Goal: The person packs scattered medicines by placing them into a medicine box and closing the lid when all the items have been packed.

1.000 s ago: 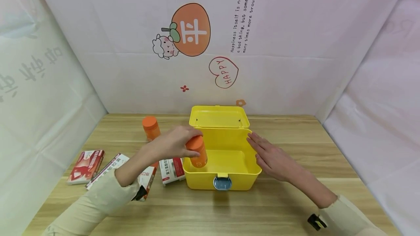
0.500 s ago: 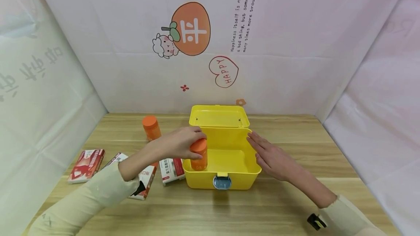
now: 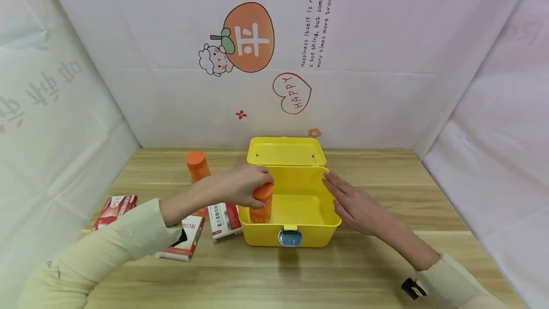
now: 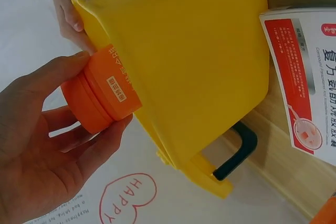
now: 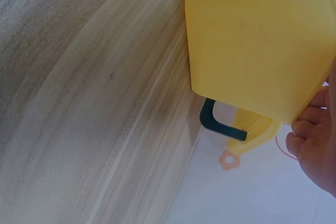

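- Bright, diffuse light fills my head view; I cannot tell its source.
- A soft shadow lies on the wooden table (image 3: 356, 271) just in front of the yellow box (image 3: 315, 236).
- The white backdrop (image 3: 369, 85) looks pale and washed out toward its sides.
- My left wrist view is dimmer, with shade across the palm of my left hand (image 4: 42, 156); print on the medicine box (image 4: 310, 82) stays fairly crisp.
- My right wrist view is hazy, its wood darkening and blurring toward the upper left.
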A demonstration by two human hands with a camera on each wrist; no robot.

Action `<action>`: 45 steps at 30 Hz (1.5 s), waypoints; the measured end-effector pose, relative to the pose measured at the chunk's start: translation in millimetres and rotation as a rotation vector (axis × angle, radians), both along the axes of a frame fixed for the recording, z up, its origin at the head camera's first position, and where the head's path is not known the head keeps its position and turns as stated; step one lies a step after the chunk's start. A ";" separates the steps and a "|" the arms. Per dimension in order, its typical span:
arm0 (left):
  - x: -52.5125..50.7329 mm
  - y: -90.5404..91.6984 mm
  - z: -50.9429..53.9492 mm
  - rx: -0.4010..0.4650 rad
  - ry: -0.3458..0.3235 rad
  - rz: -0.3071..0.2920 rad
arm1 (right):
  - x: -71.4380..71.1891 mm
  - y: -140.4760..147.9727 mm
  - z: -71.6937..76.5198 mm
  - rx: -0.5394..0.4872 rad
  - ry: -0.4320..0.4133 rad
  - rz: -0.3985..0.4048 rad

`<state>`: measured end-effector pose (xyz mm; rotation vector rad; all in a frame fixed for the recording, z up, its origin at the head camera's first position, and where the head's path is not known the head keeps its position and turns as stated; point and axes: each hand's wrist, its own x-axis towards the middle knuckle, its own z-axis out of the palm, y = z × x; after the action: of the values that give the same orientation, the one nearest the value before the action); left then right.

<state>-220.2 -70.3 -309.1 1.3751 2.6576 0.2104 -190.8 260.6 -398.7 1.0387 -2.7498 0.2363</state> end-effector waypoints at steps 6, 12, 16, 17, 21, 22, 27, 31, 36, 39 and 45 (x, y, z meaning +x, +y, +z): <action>0.0 5.0 4.2 -0.033 -0.005 -0.001 | 0.4 -0.3 0.6 -0.005 -0.005 -0.002; 0.9 10.2 4.5 -0.089 -0.040 -0.001 | 0.7 -0.4 1.1 -0.006 -0.002 0.000; 0.0 12.8 3.9 -0.118 -0.050 -0.004 | 0.9 -0.3 0.8 -0.010 0.019 0.009; -0.4 13.4 4.1 -0.125 -0.046 -0.008 | 0.8 -0.3 0.5 -0.014 0.026 0.012; -1.3 16.6 5.9 -0.156 -0.044 -0.024 | 0.9 -0.7 0.4 -0.028 0.032 0.014; -1.2 17.5 6.3 -0.167 -0.044 -0.027 | 1.0 -0.7 0.6 -0.030 0.026 0.012; 0.0 21.9 6.7 -0.221 -0.044 -0.036 | 1.5 -0.8 1.9 -0.023 -0.005 0.001; 0.9 23.8 5.0 -0.253 -0.033 -0.050 | 1.6 -0.7 1.7 -0.016 -0.007 0.003; 1.3 23.2 2.0 -0.290 -0.035 -0.053 | 1.0 -0.8 1.0 -0.019 -0.001 0.015; 1.8 22.8 1.7 -0.309 -0.050 -0.050 | 0.8 -0.9 1.0 -0.022 -0.006 0.017; 1.6 23.3 1.5 -0.351 -0.082 -0.050 | 0.2 -0.9 0.3 -0.023 0.011 0.020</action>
<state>-218.6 -47.0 -307.6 1.2850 2.4407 -0.1930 -190.6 259.8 -398.4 1.0590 -2.7212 0.2644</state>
